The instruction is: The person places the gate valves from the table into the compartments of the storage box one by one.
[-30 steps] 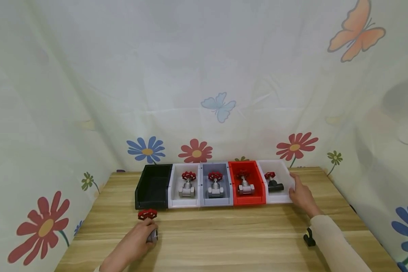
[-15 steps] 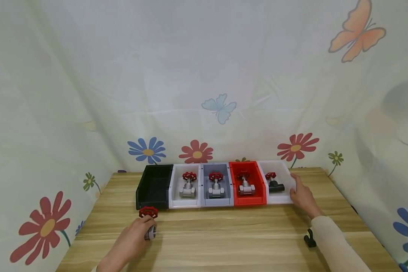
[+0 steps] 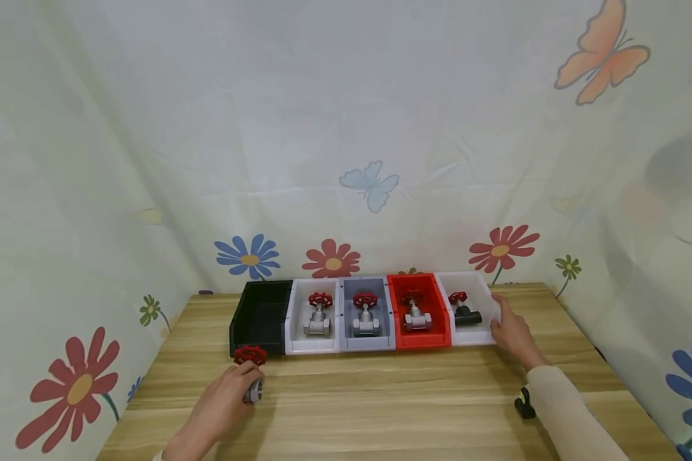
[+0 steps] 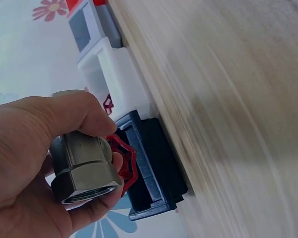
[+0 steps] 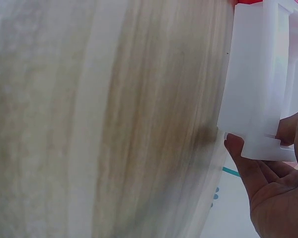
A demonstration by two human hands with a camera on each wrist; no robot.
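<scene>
My left hand (image 3: 227, 394) grips a metal gate valve (image 4: 84, 168) with a red handwheel (image 3: 250, 355), just in front of the black bin (image 3: 261, 320). In the left wrist view, thumb and fingers wrap the valve's hexagonal body, and the handwheel points at the bin. My right hand (image 3: 514, 330) pinches the outer side wall of the right-hand white bin (image 5: 253, 74), thumb inside and fingers outside. That bin holds a black valve (image 3: 467, 315) with a red handwheel. Metal valves stand in the left white bin (image 3: 313, 346), the grey bin (image 3: 368, 342) and the red bin (image 3: 423, 341).
The bins stand side by side in one row near the back of the wooden table (image 3: 380, 403). A small black and yellow piece (image 3: 525, 403) is by the right forearm. Patterned curtain (image 3: 300, 128) hangs behind and at both sides.
My left hand has moved slightly away from me with the valve, bringing the handwheel up to the black bin's front edge. The right hand keeps its hold on the white bin.
</scene>
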